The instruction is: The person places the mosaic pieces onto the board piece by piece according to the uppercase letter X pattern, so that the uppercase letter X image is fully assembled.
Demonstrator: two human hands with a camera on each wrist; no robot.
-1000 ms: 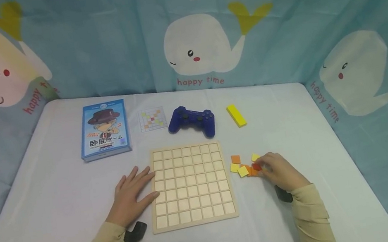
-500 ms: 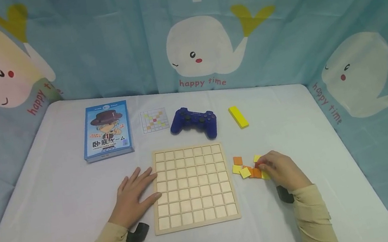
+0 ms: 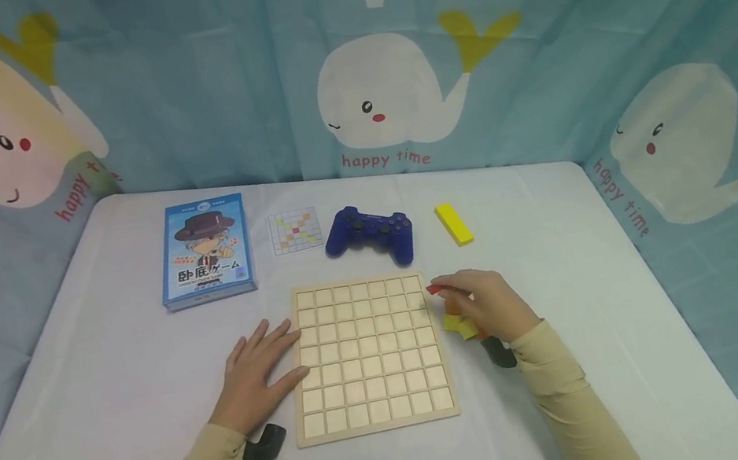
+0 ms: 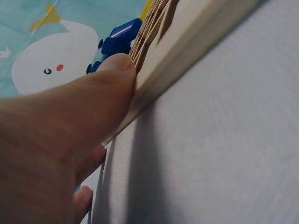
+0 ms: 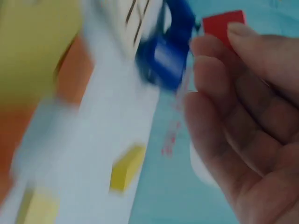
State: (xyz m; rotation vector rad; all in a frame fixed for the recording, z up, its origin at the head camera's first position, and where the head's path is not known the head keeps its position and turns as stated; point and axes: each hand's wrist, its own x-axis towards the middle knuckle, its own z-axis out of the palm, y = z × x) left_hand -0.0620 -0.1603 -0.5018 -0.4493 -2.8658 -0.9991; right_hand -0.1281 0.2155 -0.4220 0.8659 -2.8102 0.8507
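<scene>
Has carried the red tile (image 3: 434, 289) leftward and a little away from the body since the earlier frame, out from among the loose tiles (image 3: 467, 330) to just beside the upper right edge of the wooden board (image 3: 369, 346); in the head view, holds it out ahead of the right hand (image 3: 483, 300), at a height hard to tell; rests the left hand (image 3: 255, 378) at the opposite edge, fingers spread and fairly straight, gripping nothing, perhaps to steady the board; keeps the loose tiles close on the right, probably for a short reach, and the printed card (image 3: 295, 230) face up, likely for easy viewing, near the blue controller (image 3: 370, 234), rounded and glossy, and the yellow block (image 3: 454, 223), long and straight-edged; in the left wrist view, lays the thumb against the board's pale, smooth rim, with browner wood inside the shallow square cells and a fine weave in the white cloth (image 4: 224, 154) below; in the right wrist view, pinches the flat, sharp-cornered red tile between thumb and forefinger, other fingers loosely curled, seemingly to leave much of its face uncovered; catches the nearest yellow and orange tiles only as blurs.
</scene>
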